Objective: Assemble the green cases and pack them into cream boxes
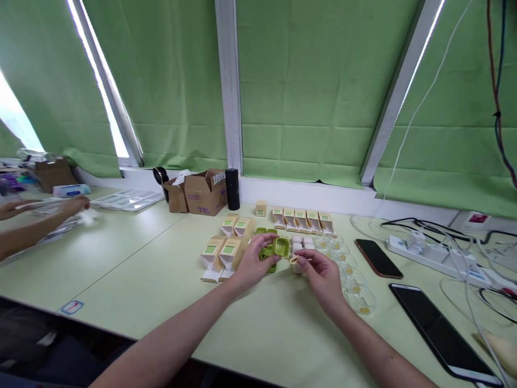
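Note:
My left hand (pixel 257 262) is closed on a small green square case (pixel 281 247), its hollow side facing me. Close to its right, my right hand (pixel 322 272) pinches a thin pale yellow loop (pixel 294 260) beside the case's edge. More green cases (pixel 266 231) lie behind and under my left hand, partly hidden by it. Small white blocks (pixel 298 239) stand in rows between my hands. To the right are several clear plastic pieces (pixel 356 289) with yellow spots. Left of my hand, open kraft boxes (pixel 210 258) with green labels lie in pairs.
A row of kraft boxes (pixel 301 220) lies at the back. Two phones (pixel 442 328) (pixel 378 258) and a power strip (pixel 438 260) with cables are at right. Cardboard cartons (pixel 205 193) and a black bottle (pixel 232 188) stand by the wall. Another person's hands (pixel 75 205) handle sheets at far left.

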`<state>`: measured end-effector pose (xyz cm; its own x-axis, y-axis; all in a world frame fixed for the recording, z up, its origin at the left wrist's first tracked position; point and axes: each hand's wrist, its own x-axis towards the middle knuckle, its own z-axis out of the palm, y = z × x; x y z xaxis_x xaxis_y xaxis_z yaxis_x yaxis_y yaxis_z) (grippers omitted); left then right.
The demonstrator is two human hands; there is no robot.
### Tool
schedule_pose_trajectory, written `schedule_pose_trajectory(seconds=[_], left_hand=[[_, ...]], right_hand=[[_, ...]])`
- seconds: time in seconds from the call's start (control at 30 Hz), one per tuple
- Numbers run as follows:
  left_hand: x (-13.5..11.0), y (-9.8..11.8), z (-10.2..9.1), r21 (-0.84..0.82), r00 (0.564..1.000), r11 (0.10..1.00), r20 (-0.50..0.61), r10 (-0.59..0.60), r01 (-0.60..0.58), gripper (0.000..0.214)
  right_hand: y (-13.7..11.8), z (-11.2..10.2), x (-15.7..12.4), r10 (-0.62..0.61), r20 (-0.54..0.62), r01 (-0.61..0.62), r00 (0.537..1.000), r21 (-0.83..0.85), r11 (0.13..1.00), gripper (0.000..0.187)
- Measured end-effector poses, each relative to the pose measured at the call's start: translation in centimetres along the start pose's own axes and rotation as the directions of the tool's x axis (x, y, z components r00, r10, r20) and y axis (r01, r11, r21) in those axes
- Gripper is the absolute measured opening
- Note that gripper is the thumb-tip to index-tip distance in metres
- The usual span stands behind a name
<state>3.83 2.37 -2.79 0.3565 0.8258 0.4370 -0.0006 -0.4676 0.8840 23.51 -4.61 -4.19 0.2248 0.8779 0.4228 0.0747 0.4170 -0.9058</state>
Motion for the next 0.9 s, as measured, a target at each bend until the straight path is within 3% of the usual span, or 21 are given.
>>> schedule_pose_trajectory(seconds=[0.3, 0.6, 0.9], left_hand=[[-0.2, -0.3, 0.3, 0.050, 0.999, 0.998, 0.023, 0.030, -0.031, 0.046], [-0.3, -0.1, 0.3, 0.084, 0.995, 0.992, 0.042, 0.086, -0.090, 0.043], [-0.7, 0.2, 0.6, 0.116, 0.993, 0.987, 0.063, 0.101, -0.108, 0.044]], right_hand=[[-0.3, -0.1, 0.7, 0.143, -0.070, -0.134, 0.987, 0.125, 0.983, 0.051], [-0.8, 0.3, -0.2, 0.002, -0.005, -0.001, 1.000, 0.115, 0.993, 0.036], [-0.1, 0.1, -0.5, -0.108, 0.007, 0.108, 0.994, -0.017, 0.994, 0.022]])
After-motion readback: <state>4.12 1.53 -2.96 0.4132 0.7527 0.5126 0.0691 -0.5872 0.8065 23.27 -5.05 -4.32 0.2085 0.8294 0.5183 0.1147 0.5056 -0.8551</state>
